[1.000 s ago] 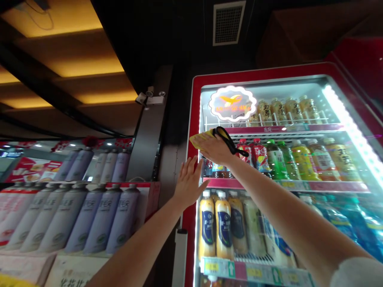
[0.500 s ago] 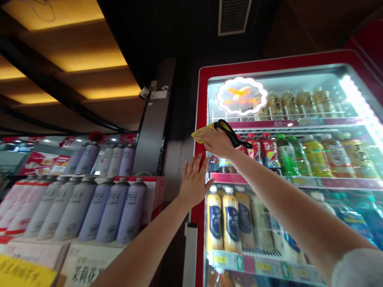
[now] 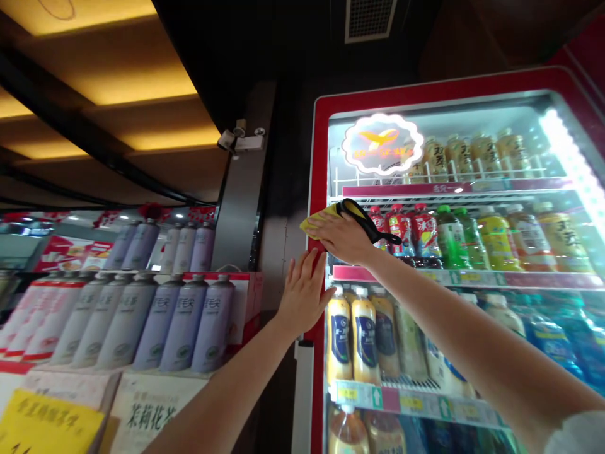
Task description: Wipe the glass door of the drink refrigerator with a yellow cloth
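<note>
My right hand (image 3: 343,238) presses a yellow cloth (image 3: 316,220) flat against the glass door of a red drinks fridge (image 3: 319,151), near its left edge at the level of the second shelf. A black strap (image 3: 363,217) runs over the back of that hand. My left hand (image 3: 305,291) lies open and flat on the fridge's red left frame, just below the right hand. Behind the glass stand rows of bottles (image 3: 454,236) in yellow, green and red.
A lit round logo (image 3: 382,143) glows at the top of the fridge. To the left, a display of tall grey and lilac tubes (image 3: 155,318) stands on shelves with paper signs (image 3: 146,413) below. A dark pillar (image 3: 246,208) rises between them.
My right hand with the cloth has slid a little down the glass, toward the second shelf. My left hand stays on the red frame.
</note>
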A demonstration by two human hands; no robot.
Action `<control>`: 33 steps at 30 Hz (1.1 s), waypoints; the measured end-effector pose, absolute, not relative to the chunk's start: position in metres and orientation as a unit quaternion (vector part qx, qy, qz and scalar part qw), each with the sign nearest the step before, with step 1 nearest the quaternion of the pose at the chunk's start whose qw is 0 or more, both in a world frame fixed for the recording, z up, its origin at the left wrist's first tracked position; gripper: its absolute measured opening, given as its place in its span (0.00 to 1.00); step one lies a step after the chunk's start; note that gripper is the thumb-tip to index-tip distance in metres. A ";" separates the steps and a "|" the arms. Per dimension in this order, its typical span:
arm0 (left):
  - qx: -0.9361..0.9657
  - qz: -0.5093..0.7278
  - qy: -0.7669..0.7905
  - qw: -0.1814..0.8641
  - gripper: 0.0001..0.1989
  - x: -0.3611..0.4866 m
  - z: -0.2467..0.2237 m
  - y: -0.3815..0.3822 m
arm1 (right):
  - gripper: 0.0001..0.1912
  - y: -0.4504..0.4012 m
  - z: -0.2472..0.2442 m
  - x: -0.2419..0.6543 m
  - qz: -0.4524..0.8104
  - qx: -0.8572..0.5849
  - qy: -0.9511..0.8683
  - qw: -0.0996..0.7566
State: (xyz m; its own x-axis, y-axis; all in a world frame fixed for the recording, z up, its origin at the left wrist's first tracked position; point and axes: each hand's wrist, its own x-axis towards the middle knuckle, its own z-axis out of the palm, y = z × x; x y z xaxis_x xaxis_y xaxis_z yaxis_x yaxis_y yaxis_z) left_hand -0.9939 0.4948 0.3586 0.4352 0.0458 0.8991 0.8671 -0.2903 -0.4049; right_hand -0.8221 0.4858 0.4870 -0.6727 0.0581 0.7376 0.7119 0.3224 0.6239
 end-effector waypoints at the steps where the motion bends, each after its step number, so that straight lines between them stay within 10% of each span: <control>1: -0.692 -0.412 -0.331 0.491 0.36 -0.995 0.358 0.493 | 0.26 0.485 0.487 -0.821 -0.525 -0.251 -0.751 0.311; 12: -0.660 -0.439 -0.370 0.484 0.34 -0.981 0.385 0.492 | 0.30 0.483 0.475 -0.812 -0.507 -0.378 -0.630 0.452; 19: -0.633 -0.465 -0.381 0.489 0.36 -0.969 0.402 0.503 | 0.29 0.487 0.504 -0.815 -0.530 -0.309 -0.709 0.348; 26: -0.646 -0.483 -0.345 0.480 0.36 -0.959 0.414 0.508 | 0.30 0.483 0.479 -0.771 -0.515 -0.401 -0.597 0.466; 33: -0.647 -0.500 -0.331 0.472 0.36 -0.940 0.429 0.509 | 0.30 0.480 0.488 -0.757 -0.528 -0.366 -0.646 0.411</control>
